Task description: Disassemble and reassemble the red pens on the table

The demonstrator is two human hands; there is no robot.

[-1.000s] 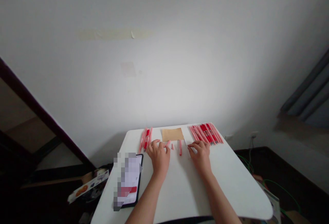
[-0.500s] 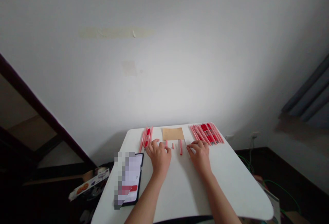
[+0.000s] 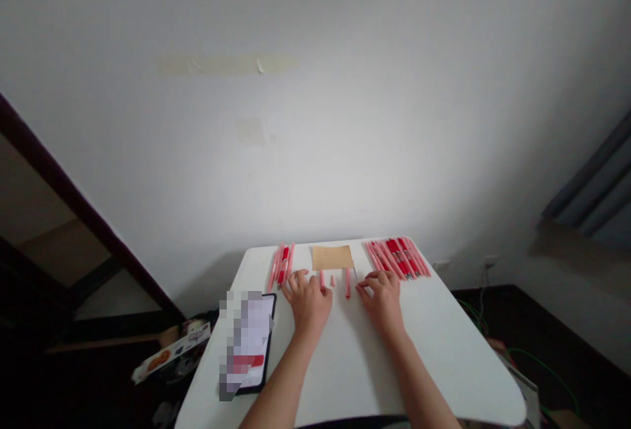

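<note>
My left hand [image 3: 308, 301] rests on the white table [image 3: 444, 350], fingers loosely bent and apart. Its index fingertip lies beside a short pink pen piece [image 3: 322, 279] on the table. A smaller pink bit [image 3: 332, 280] and a longer pink pen barrel [image 3: 348, 282] lie between my hands. My right hand [image 3: 382, 297] sits just right of the barrel, fingers curled together at the tips. What they pinch, if anything, is too small to make out. A brown paper sheet [image 3: 332, 257] lies behind the pieces.
A row of several red and pink pens [image 3: 398, 257] lies at the back right, and a smaller bunch of pens [image 3: 280, 266] at the back left. A phone [image 3: 249, 343] lies near the table's left edge. Boxes and cables lie on the floor on both sides.
My left hand has set the short pink piece down flat and drawn back slightly. My right hand has shifted a little towards me. The camera tilted slightly.
</note>
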